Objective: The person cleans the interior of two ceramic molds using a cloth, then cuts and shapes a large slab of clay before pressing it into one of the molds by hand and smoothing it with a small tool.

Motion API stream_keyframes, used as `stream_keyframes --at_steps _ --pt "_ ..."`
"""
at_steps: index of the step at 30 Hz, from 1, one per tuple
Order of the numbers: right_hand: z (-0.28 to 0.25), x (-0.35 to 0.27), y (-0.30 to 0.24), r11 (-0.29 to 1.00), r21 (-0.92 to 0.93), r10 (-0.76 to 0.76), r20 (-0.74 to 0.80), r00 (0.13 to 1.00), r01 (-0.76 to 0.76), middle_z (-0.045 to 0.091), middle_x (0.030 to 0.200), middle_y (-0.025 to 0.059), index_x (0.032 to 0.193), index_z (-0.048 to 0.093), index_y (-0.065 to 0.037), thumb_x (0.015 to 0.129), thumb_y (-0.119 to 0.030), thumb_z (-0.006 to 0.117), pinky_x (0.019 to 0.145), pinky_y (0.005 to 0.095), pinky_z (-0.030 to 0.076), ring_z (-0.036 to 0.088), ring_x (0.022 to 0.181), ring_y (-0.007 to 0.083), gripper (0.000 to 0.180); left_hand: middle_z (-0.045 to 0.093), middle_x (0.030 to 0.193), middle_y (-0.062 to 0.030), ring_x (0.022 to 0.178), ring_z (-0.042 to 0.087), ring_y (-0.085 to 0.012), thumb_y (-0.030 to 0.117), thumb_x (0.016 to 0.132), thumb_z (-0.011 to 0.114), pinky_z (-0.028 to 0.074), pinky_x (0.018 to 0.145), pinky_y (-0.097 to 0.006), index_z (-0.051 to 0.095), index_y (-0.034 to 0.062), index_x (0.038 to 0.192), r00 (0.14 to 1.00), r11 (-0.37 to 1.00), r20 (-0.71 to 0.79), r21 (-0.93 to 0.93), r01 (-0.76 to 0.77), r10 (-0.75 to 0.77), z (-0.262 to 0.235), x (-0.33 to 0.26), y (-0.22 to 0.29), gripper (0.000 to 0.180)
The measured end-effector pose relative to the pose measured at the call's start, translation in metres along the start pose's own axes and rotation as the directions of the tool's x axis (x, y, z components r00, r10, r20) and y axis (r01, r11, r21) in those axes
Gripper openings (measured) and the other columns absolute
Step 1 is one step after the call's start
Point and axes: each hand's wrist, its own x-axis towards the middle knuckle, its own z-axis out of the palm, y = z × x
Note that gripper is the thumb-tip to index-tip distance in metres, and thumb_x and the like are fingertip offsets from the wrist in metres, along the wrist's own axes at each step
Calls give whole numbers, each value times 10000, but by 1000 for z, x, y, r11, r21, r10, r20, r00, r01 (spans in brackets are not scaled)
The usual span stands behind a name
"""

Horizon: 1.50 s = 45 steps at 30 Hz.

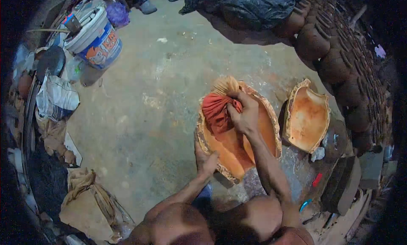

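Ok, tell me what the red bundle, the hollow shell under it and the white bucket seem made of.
Red bundle: likely thin cloth, matt, gathered into folds where the right hand grips it.
Hollow shell: perhaps plaster or fired clay, smooth and orange inside, with a rough, pale rim.
White bucket: probably plastic, smooth, with a coloured print.

Right grip [245, 112] tight, left grip [207, 161] lower, forearms [271, 171] forward

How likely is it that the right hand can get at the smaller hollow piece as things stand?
Probably yes: the smaller hollow piece lies uncovered, open side up, to the right of the larger piece. The right hand, though, grips the red cloth bundle and would likely need to release it first.
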Motion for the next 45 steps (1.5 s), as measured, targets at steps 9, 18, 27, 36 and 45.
stream_keyframes --at_steps 9,18,27,36,45 --pt "-15 -12 -13 959 -277 -56 -399 915 -62 693 1060 208 1124 677 -8 807 -53 667 892 383 527 681 975 340 320 437 1462 -163 1271 504 -307 -65 773 664 433 1063 -398 253 3 1536 997 976 38 207 -73 67 13 2 4 869" --pt "-37 -34 -64 992 -81 78 -197 977 -96 713 999 174 1116 685 -15 796 -62 682 872 383 527 692 957 295 324 474 1434 -151 1189 566 -293 -81 756 651 486 978 -401 328 11 1523 998 995 12 79 58 -59 -15 29 14 837" --pt "-167 -124 -76 982 -142 90 -222 971 -124 686 951 131 1038 675 14 724 -52 686 826 346 518 668 872 240 321 645 1027 -97 813 642 -201 -85 705 689 532 604 -318 521 -5 1271 968 926 -79 320 -201 237 -88 77 68 596" --pt "-243 -205 -99 890 59 454 -207 866 -452 695 1118 125 1402 580 -7 1022 -183 600 654 318 480 630 781 167 419 651 1212 -159 944 660 -236 -39 733 710 562 714 -338 402 32 1485 874 886 -160 157 -437 460 -212 86 129 816" --pt "-262 -290 -12 831 142 555 -255 792 -537 689 1182 139 1240 649 22 873 -109 719 927 359 517 657 1075 232 396 376 1573 -246 1424 431 -320 297 854 794 375 1155 -412 252 -24 1572 585 430 554 396 -811 592 126 135 143 955"
